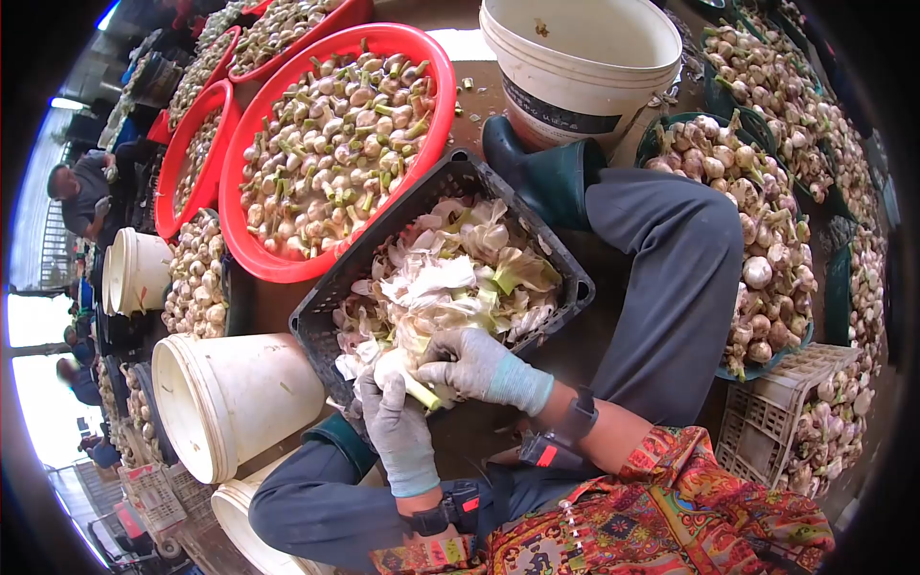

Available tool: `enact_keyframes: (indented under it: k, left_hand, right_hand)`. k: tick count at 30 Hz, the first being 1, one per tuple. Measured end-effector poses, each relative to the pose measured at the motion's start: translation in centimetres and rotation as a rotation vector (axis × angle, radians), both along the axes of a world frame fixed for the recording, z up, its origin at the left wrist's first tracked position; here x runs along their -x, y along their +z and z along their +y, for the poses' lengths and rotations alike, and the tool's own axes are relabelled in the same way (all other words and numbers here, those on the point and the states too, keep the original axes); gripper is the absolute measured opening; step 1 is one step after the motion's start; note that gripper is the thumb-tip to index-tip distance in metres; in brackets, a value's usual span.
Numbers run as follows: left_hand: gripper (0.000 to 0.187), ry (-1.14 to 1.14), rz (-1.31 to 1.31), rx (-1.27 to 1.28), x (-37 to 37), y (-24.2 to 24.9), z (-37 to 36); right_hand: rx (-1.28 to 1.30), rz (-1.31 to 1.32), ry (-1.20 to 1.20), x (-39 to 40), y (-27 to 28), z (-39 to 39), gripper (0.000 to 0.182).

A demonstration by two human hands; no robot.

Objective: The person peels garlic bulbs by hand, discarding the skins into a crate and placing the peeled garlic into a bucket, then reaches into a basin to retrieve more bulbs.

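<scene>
My left hand point(395, 436), in a grey glove with a light-blue cuff, is closed around a white garlic bulb point(391, 365) with a short green stem. From the right, my right hand point(479, 369), gloved the same way, has its fingers bent and pinched at the bulb's skin; whether a loose piece is between them is hidden. Both hands are over the near edge of a black plastic crate point(572, 305), which is heaped with peeled garlic skins point(441, 292).
Beyond the crate is a red tub point(444, 105) of trimmed garlic bulbs. A white bucket point(585, 43) stands near my boot point(546, 172); another bucket point(240, 398) lies tilted at left. Unpeeled garlic point(757, 273) fills a basket at right. A person point(86, 192) sits far left.
</scene>
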State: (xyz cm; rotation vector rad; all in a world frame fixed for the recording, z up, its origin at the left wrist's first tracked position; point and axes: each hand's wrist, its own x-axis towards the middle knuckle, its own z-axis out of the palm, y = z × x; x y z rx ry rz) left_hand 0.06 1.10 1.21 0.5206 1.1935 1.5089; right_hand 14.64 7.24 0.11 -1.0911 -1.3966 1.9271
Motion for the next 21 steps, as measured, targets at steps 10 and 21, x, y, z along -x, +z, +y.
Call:
enact_keyframes:
  k: [10,21]
  left_hand:
    - [0.041,-0.07,-0.563,-0.125,1.4,-0.6,0.3]
    - [0.039,0.038,-0.327,0.0,0.1,-1.6,0.4]
  right_hand:
    - [-0.436,-0.695,-0.284,-1.2,-4.7,1.8,0.016]
    - [-0.291,-0.146,-0.252,0.4,0.2,-0.5,0.024]
